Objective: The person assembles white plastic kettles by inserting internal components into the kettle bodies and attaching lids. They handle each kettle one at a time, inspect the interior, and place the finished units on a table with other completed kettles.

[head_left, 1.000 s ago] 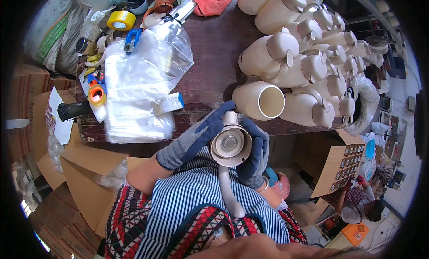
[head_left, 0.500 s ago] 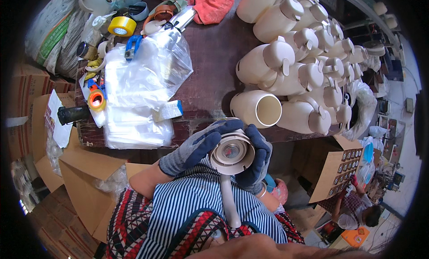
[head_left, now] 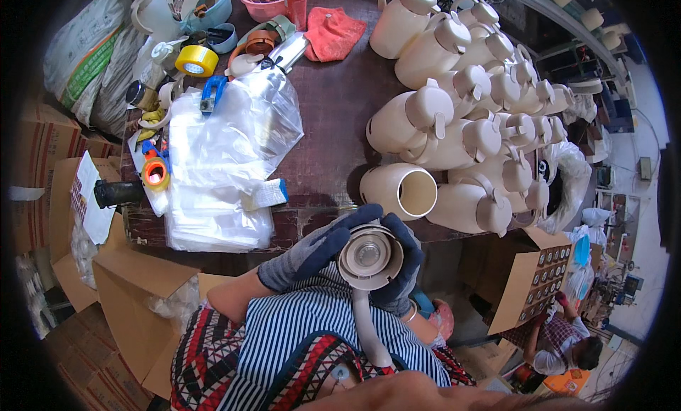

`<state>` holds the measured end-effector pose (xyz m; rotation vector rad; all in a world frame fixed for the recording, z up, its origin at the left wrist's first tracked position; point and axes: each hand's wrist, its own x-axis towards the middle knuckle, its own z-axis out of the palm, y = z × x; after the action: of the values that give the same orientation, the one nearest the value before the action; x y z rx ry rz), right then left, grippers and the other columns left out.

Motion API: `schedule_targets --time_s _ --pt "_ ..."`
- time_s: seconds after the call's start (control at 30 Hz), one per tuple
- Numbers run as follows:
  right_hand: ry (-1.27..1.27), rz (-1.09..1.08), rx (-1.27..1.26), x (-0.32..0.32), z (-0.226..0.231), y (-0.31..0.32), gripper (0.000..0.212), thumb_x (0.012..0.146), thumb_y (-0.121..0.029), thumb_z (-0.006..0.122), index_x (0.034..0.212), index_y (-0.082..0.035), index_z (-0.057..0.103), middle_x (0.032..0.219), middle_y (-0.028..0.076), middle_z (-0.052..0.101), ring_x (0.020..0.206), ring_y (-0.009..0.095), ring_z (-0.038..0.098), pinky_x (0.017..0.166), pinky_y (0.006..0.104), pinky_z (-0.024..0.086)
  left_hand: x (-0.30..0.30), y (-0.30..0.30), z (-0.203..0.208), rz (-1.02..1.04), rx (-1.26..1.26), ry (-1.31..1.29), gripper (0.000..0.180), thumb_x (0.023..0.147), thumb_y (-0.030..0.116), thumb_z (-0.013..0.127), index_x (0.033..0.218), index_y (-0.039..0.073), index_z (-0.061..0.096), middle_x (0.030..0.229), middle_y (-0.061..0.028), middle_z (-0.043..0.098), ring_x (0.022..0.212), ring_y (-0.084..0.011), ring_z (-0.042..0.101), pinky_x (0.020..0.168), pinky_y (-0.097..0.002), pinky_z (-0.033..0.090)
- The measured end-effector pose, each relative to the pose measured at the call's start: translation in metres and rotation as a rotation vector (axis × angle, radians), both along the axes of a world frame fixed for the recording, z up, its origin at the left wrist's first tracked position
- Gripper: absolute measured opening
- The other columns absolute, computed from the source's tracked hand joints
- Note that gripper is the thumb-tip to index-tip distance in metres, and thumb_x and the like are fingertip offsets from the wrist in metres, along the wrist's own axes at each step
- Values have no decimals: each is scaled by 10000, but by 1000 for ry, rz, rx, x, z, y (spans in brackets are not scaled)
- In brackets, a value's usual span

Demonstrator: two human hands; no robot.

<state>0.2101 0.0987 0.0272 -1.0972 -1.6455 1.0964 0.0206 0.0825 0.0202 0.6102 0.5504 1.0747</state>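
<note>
Both my hands wear grey gloves with dark blue palms. Between them, just in front of the table edge, sits a round beige jug part point(head_left: 369, 256) with nested rings and a clear disc at its centre. A long curved beige handle point(head_left: 364, 326) runs from its rim toward my striped apron. My left hand point(head_left: 312, 249) closes on its left side, fingers over the far edge. My right hand point(head_left: 401, 265) is wrapped around its right side. Just beyond on the table, a beige jug body point(head_left: 397, 190) lies on its side, its round mouth facing right.
Several beige lidded jugs point(head_left: 464, 141) crowd the table's right side. Clear plastic bags point(head_left: 220, 177) cover the left, near yellow tape point(head_left: 196, 60) and a red cloth point(head_left: 335, 34). Open cartons point(head_left: 138, 276) stand at left; a partitioned carton point(head_left: 528, 276) and another person point(head_left: 564, 343) are at right.
The held part looks tilted slightly differently, and its central disc now appears clear rather than reddish. My view has shifted a little; both hands keep their grip.
</note>
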Motion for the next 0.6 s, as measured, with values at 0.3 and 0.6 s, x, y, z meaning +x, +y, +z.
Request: schedule_targets --time_s 0.3,0.6 --pt "200 -13 -109 0 -3 -4 411 1040 -302 521 1340 -23 538 1370 175 564 1292 309 530 1107 458 404 0 -3 3 22 46 37 657 1061 377 459 1572 18 254 1603 -131 334 1465 -228 337 1214 -367 237" --pt "103 35 99 3 -3 1 392 991 -155 603 1336 2 503 1364 202 565 1218 299 599 1037 441 502 2 -4 2 52 78 73 598 1057 378 457 1505 -10 384 1540 -135 423 1438 -228 374 1216 -371 217"
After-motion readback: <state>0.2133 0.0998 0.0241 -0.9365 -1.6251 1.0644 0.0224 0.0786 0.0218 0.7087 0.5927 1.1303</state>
